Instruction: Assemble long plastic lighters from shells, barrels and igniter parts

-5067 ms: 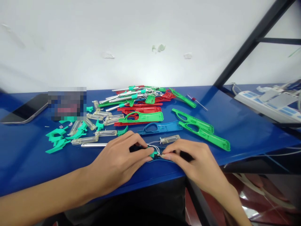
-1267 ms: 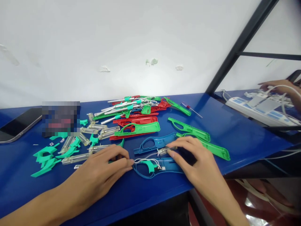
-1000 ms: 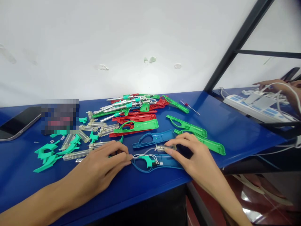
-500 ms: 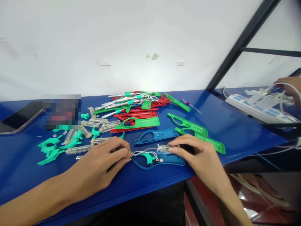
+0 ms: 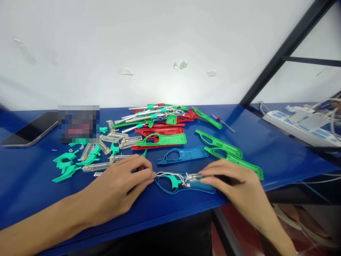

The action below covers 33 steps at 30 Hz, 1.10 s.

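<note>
On the left of the blue table (image 5: 269, 145) I see a phone (image 5: 32, 129), then loose green pieces (image 5: 66, 172) and clear tubes (image 5: 97, 166). The left hand (image 5: 128, 183) has its fingertips close together at the narrow end of a blue shell (image 5: 204, 188); what they grip is hidden, so I cannot tell. The shell lies near the table's front edge, with a curved green piece (image 5: 175, 182) and white wires (image 5: 170, 174) in it. Over its right part, the right hand (image 5: 237, 177) pinches a clear tube (image 5: 193, 177) between thumb and fingers. Behind this hand are two green shells (image 5: 230, 147); farther right, a power strip (image 5: 298, 126).
</note>
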Each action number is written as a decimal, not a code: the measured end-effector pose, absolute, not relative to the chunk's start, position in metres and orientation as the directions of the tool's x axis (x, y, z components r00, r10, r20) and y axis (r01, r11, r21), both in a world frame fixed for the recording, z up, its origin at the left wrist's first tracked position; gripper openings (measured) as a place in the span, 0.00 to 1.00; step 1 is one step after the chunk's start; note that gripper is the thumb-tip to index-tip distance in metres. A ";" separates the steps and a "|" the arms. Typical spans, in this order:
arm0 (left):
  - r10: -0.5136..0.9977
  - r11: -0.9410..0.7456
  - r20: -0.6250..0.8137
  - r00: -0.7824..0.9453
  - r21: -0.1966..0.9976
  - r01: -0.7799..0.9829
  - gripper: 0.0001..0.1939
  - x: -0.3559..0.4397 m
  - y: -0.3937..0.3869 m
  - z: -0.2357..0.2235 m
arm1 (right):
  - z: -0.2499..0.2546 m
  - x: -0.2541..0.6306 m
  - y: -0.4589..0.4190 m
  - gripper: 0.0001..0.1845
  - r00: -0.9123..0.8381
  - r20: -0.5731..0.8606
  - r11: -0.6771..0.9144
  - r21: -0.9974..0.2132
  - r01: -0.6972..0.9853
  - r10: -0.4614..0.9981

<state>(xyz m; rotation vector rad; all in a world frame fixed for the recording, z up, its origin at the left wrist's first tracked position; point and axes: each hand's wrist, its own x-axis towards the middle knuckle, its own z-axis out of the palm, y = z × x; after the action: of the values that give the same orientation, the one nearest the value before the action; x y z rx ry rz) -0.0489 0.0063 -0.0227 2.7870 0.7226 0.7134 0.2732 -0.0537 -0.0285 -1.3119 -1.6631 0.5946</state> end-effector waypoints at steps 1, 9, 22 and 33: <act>0.497 -0.866 0.407 0.766 0.285 0.411 0.10 -0.049 0.006 -0.022 | -0.029 0.274 -0.054 0.03 -0.046 0.356 0.331 -0.804 0.495 0.933; 0.581 -0.802 0.377 0.722 0.416 0.429 0.08 -0.047 0.010 -0.020 | -0.029 0.277 -0.055 0.02 -0.109 0.318 0.330 -0.816 0.474 0.942; 0.540 -0.819 0.407 0.736 0.455 0.349 0.13 -0.046 0.014 -0.016 | -0.035 0.278 -0.057 0.05 -0.161 0.341 0.371 -0.750 0.547 0.926; 0.754 -0.630 0.333 0.566 0.609 0.481 0.07 -0.034 0.000 -0.017 | -0.034 0.273 -0.059 0.05 -0.155 0.359 0.377 -0.711 0.593 0.920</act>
<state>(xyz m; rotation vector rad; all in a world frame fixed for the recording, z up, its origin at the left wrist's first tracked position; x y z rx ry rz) -0.0341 0.0005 -0.0174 2.3461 0.9942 0.8062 0.2734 -0.0587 -0.0338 -1.3142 -1.8546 0.5278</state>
